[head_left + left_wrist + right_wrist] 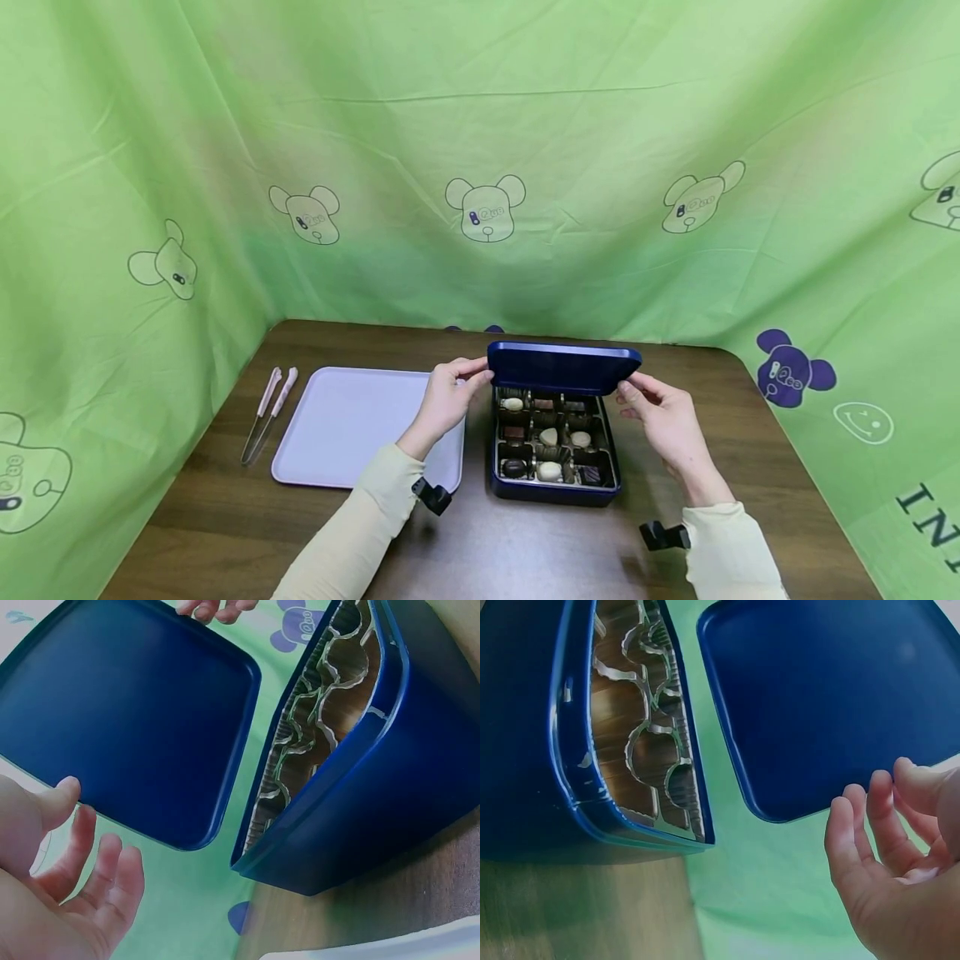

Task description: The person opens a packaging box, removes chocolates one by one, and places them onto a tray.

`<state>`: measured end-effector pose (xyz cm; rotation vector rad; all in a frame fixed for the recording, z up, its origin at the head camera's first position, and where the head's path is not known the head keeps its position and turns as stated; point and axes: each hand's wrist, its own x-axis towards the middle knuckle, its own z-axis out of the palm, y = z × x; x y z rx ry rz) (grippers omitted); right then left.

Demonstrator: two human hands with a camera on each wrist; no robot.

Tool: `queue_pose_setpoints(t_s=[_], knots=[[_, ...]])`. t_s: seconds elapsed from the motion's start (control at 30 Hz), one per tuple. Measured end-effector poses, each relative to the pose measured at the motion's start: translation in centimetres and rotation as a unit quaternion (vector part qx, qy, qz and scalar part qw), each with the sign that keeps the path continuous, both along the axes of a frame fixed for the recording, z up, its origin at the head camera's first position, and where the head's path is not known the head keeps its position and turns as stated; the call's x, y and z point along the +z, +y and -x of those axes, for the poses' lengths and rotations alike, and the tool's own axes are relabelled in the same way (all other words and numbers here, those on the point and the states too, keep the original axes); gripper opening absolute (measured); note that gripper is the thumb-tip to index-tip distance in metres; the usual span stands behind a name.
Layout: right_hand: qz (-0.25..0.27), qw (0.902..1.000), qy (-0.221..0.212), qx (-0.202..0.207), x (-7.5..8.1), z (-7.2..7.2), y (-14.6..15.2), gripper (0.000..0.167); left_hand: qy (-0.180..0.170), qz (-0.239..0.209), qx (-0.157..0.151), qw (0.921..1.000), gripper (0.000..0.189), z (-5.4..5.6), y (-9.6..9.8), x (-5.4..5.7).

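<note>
Both hands hold a dark blue lid (564, 368) raised and tilted over the back of a matching blue tin box (555, 493). My left hand (444, 402) pinches the lid's left edge between thumb and fingers, with the other fingers loosely bent in the left wrist view. On the opposite edge, the thumb and fingertips of my right hand (673, 429) grip the lid. Inside the box lies a divided tray with chocolates, among them a white one (550, 472) and a dark one (514, 467) in the front row. The lid hides part of the box's back edge.
To the left of the box lies a pale lilac tray (360, 425), partly behind the left forearm. Tongs (270, 412) with pink handles rest beyond it on the brown wooden table (195, 500). A green printed curtain (480, 125) encloses the back and sides.
</note>
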<state>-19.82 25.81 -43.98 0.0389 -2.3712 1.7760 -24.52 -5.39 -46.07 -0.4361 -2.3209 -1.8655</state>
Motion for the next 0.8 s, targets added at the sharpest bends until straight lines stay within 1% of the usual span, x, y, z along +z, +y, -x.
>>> queue_pose_setpoints(t_s=[0.13,0.23,0.37,0.47,0.57,0.63,0.7,0.8], knots=[[0.013,0.9999,-0.004,-0.005,0.1,0.0,-0.1,0.044,0.03,0.013,0.01,0.9994,0.024,0.0,0.1,0.1],[0.012,0.9998,-0.007,-0.013,0.3,-0.1,0.0,0.045,0.042,0.014,0.011,0.999,0.024,0.0,0.1,0.1],[-0.008,0.9995,-0.004,-0.03,0.2,-0.1,0.0,0.044,0.04,-0.005,0.003,0.9992,0.025,-0.1,0.3,0.1],[-0.023,0.9988,0.013,-0.04,0.1,-0.1,-0.1,0.04,0.034,-0.012,0.006,0.9993,0.024,-0.1,0.3,0.0],[-0.026,0.9981,0.034,-0.045,-0.1,0.0,-0.2,0.035,0.026,-0.018,0.008,0.9995,0.024,-0.2,0.5,0.0],[-0.026,0.9977,0.04,-0.048,-0.2,0.0,-0.2,0.035,0.017,-0.021,0.009,0.9996,0.025,-0.3,0.5,0.1],[-0.029,0.9977,0.036,-0.05,-0.2,0.0,-0.2,0.037,0.013,-0.023,0.008,0.9996,0.025,-0.5,0.6,0.5],[-0.027,0.998,0.025,-0.051,-0.3,0.0,-0.3,0.042,0.008,-0.025,0.003,0.9997,0.025,-1.3,0.6,1.9]])
